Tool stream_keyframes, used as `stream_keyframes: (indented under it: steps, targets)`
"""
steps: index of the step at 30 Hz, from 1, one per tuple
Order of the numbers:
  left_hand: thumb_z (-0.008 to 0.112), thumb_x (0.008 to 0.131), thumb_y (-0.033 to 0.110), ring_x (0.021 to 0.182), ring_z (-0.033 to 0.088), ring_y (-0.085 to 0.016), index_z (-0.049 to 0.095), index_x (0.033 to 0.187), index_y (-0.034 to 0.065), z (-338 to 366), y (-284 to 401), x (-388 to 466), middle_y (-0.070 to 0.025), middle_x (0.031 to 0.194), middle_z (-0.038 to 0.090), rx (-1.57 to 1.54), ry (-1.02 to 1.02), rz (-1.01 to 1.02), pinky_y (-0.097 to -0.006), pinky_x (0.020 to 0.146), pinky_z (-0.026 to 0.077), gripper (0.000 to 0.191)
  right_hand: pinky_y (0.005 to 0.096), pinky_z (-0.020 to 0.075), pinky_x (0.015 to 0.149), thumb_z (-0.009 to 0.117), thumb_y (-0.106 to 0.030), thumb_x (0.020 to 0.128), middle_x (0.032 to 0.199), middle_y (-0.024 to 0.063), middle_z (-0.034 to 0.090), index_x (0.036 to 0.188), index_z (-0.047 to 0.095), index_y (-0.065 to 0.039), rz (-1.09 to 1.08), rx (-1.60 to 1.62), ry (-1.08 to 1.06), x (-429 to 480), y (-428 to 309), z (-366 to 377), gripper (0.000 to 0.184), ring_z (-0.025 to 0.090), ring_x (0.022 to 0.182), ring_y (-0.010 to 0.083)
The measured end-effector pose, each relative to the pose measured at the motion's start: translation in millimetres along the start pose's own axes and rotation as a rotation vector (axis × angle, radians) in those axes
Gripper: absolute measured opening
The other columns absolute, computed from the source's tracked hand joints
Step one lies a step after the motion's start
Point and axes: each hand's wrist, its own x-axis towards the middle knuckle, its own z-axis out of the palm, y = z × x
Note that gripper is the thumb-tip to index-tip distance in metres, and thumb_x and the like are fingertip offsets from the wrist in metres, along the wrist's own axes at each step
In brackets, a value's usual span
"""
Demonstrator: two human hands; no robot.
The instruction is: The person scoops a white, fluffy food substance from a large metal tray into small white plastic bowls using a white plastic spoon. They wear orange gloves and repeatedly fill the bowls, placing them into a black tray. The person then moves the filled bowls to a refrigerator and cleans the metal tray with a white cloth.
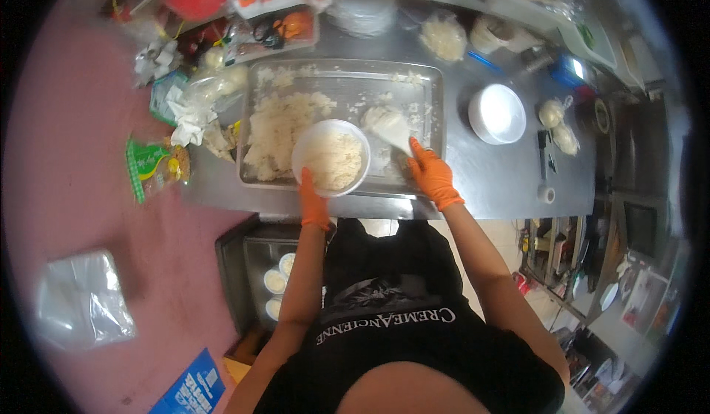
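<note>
My left hand (314, 200), in an orange glove, grips the near-left side of a round white bowl (335, 159) filled with cooked rice. The bowl is over the front part of a rectangular metal tray (436, 109); whether it rests there I cannot tell. In my right hand (435, 175), also gloved in orange, is the handle of a white rice paddle (388, 125). Its blade, with rice sticking to it, is over the tray's right half. A thick layer of rice (272, 131) covers the tray's left part, and loose grains are scattered elsewhere on it.
White round containers (502, 113) stand right of the tray. Beyond them lie knotted plastic bags (557, 123) and a black-handled tool (543, 148). Bags and crumpled paper (188, 114) crowd the left. Filled bowls (274, 281) sit below the counter. A blue pen (484, 61) lies behind.
</note>
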Motion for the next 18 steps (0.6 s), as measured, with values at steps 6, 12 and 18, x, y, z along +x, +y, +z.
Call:
stream_keyframes:
  steps: [6, 12, 18]
  targets:
    - [0.053, 0.093, 0.026, 0.106, 0.053, -0.020, 0.038, 0.133, 0.0023, 68, 6, -34, -0.0146, 0.125, 0.047, 0.307, -0.242, 0.055, -0.0324, 0.090, 0.043, 0.049, 0.0333, 0.0420, 0.086, 0.051, -0.032, 0.094, 0.102, 0.0139, 0.059, 0.109, 0.059, 0.000, 0.238, 0.950, 0.012, -32, 25, -23, 0.036, 0.054, 0.094, 0.0228]
    - [0.049, 0.094, 0.034, 0.118, 0.046, -0.021, 0.043, 0.133, 0.0023, 185, -41, -69, -0.0120, 0.130, 0.048, 0.636, -0.768, -0.193, -0.0338, 0.101, 0.034, 0.051, 0.0297, 0.0360, 0.098, 0.053, -0.032, 0.093, 0.123, 0.0151, 0.053, 0.128, 0.040, 0.010, 0.657, 1.299, 0.153, -100, 102, -47, 0.056, 0.047, 0.113, 0.0203]
    - [0.061, 0.085, 0.041, 0.126, 0.040, -0.031, 0.035, 0.139, 0.0092, 329, -82, -32, -0.0208, 0.141, 0.034, 1.143, -0.679, 0.479, -0.0377, 0.101, 0.036, 0.068, 0.0294, 0.0361, 0.097, 0.055, -0.033, 0.092, 0.120, 0.0147, 0.054, 0.128, 0.040, 0.010, 0.737, 1.068, 0.333, -145, 217, -9, 0.058, 0.047, 0.112, 0.0207]
